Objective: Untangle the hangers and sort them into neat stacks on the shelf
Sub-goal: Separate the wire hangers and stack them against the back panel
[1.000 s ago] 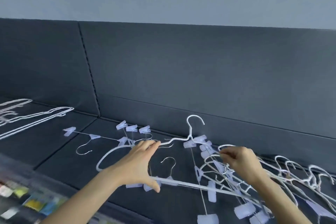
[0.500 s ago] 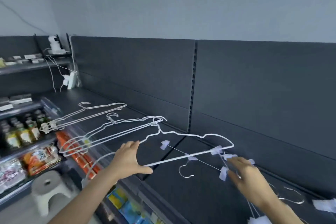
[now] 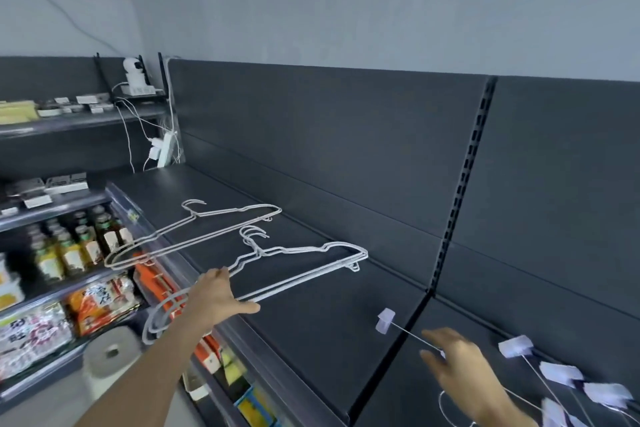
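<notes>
A far stack of white hangers point(image 3: 194, 236) lies on the dark shelf point(image 3: 311, 322); the left hand point(image 3: 216, 298) grips the near stack point(image 3: 298, 263) (overhanging the edge); the right hand point(image 3: 460, 371), fingers spread, hovers over clip hangers point(image 3: 561, 374).

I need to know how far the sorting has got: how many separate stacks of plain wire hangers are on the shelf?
2: a far stack toward the shelf's left end, and a nearer stack that the left hand touches.
</notes>
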`<state>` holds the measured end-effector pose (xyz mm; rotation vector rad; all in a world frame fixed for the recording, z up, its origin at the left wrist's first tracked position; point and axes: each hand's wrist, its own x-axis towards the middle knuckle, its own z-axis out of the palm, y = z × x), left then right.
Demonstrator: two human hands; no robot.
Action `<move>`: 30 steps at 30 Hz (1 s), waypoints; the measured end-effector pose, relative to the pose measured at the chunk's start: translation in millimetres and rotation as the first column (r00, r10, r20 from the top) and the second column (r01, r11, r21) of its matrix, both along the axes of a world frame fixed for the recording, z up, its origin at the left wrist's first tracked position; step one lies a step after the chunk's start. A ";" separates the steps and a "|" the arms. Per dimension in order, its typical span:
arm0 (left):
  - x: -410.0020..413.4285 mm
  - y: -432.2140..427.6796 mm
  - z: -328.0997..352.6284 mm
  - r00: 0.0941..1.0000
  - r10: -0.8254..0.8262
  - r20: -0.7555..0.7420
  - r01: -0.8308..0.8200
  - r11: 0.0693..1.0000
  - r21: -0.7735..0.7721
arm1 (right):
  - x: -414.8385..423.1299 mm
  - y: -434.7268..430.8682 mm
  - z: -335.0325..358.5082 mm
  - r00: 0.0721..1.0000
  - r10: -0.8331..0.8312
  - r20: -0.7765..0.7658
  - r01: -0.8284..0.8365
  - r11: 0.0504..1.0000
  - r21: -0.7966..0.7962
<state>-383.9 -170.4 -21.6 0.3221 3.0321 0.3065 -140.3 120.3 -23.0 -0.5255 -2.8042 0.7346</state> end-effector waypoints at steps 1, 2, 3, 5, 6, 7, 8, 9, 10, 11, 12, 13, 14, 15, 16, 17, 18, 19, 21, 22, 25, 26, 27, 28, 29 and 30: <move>-4.9 0.6 -1.9 1.000 0.007 0.001 -0.007 1.000 -0.003 | -4.6 -1.2 -1.9 1.000 0.009 0.013 -0.009 1.000 0.007; -9.6 0.6 -4.2 1.000 0.012 -0.002 -0.012 1.000 -0.004 | -8.8 -1.6 -4.5 1.000 0.012 0.008 -0.012 1.000 0.016; -13.2 0.1 -6.5 1.000 0.018 0.003 -0.018 1.000 -0.008 | -12.5 -2.4 -5.8 1.000 0.008 0.007 -0.008 1.000 0.014; -18.7 -1.3 -11.3 0.999 0.024 0.032 -0.023 0.999 -0.040 | -17.3 -1.9 -10.0 1.000 0.015 0.015 -0.015 1.000 0.006; -20.6 -1.5 -13.8 0.999 0.017 0.051 -0.014 0.998 -0.065 | -18.6 -2.1 -11.4 1.000 0.012 0.018 -0.012 1.000 0.001; -21.6 -1.0 -15.8 0.998 0.002 0.067 0.003 0.997 -0.078 | -19.1 -2.3 -12.0 1.000 0.005 0.025 -0.005 1.000 -0.005; -22.2 0.5 -17.6 0.997 -0.021 0.075 0.027 0.997 -0.077 | -19.4 -2.1 -12.7 1.000 -0.003 0.021 0.003 1.000 -0.005; -21.8 3.4 -18.3 0.996 -0.048 0.072 0.053 0.996 -0.069 | -19.0 -2.1 -13.2 1.000 -0.007 0.018 0.007 1.000 -0.002; -20.3 8.2 -17.8 0.995 -0.079 0.054 0.082 0.995 -0.062 | -18.4 -2.3 -13.2 1.000 -0.011 0.008 0.011 1.000 -0.001; -16.7 14.8 -16.1 0.993 -0.112 0.026 0.114 0.992 -0.056 | -16.8 -2.8 -12.8 1.000 -0.016 0.003 0.016 1.000 -0.004; -11.9 22.1 -14.3 0.990 -0.144 -0.007 0.144 0.989 -0.042 | -16.1 -3.2 -12.5 1.000 -0.018 -0.002 0.018 1.000 -0.002; -5.4 30.4 -12.5 0.983 -0.177 -0.038 0.177 0.984 -0.018 | -15.4 -3.3 -11.9 1.000 -0.020 0.002 0.020 1.000 0.003; 2.8 39.7 -11.2 0.974 -0.215 -0.066 0.216 0.976 0.011 | -13.6 -3.2 -11.6 1.000 -0.026 0.003 0.026 1.000 0.009; 12.4 49.3 -10.2 0.964 -0.252 -0.088 0.256 0.966 0.043 | -11.3 -3.2 -10.5 0.999 -0.035 0.007 0.034 0.999 0.012; 23.2 59.2 -10.1 0.951 -0.290 -0.103 0.299 0.951 0.076 | -9.1 -2.7 -10.6 0.999 -0.046 0.013 0.046 0.999 0.012; 35.0 69.5 -9.8 0.938 -0.331 -0.106 0.342 0.934 0.108 | -5.7 -2.2 -9.9 0.998 -0.060 0.029 0.060 0.998 0.011; 47.5 80.1 -9.9 0.922 -0.375 -0.099 0.386 0.912 0.136 | -2.1 -1.5 -9.4 0.996 -0.074 0.045 0.073 0.997 0.016; 60.4 91.4 -9.9 0.904 -0.420 -0.085 0.428 0.889 0.160 | 2.4 0.0 -9.4 0.994 -0.085 0.064 0.084 0.996 0.024; 86.1 114.2 -11.0 0.862 -0.503 -0.058 0.504 0.841 0.197 | 13.7 5.6 -9.7 0.990 -0.113 0.088 0.111 0.993 0.035; 99.0 125.2 -11.2 0.840 -0.541 -0.047 0.537 0.816 0.214 | 21.3 8.6 -8.7 0.988 -0.128 0.090 0.125 0.991 0.038; 136.3 157.7 -11.9 0.767 -0.641 -0.028 0.623 0.734 0.270 | 50.4 19.6 -5.9 0.979 -0.192 0.073 0.189 0.981 0.052; 148.2 168.8 -11.5 0.742 -0.670 -0.028 0.649 0.706 0.282 | 62.1 24.3 -5.5 0.976 -0.208 0.064 0.204 0.977 0.067; 160.0 179.4 -10.2 0.718 -0.695 -0.029 0.672 0.682 0.290 | 74.2 29.1 -5.0 0.971 -0.230 0.058 0.226 0.971 0.080; 171.4 190.0 -9.2 0.695 -0.718 -0.031 0.694 0.659 0.292 | 87.1 34.3 -4.4 0.966 -0.255 0.048 0.250 0.964 0.089; 182.7 200.5 -8.5 0.672 -0.740 -0.036 0.715 0.635 0.293 | 100.8 39.4 -3.5 0.959 -0.279 0.045 0.275 0.957 0.090; 193.8 210.4 -8.0 0.649 -0.760 -0.044 0.735 0.610 0.296 | 114.9 44.5 -3.1 0.954 -0.299 0.032 0.295 0.951 0.089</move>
